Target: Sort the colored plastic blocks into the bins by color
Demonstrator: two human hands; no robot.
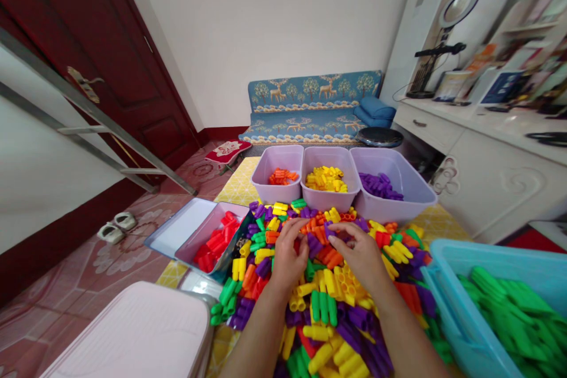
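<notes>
Surrounding mixed pieces [330,283], lilac bins [328,199], turquoise tub [454,301]

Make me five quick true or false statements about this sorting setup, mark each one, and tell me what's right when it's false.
1. Both hands, left hand and right hand, are at the mixed pile. True.
2. The middle lilac bin holds yellow pieces. True.
3. The turquoise tub holds red pieces. False: it holds green pieces.
4. The rightmost lilac bin holds purple pieces. True.
5. The white shoes are on the couch. False: they are on the tiled floor, to the left.
</notes>
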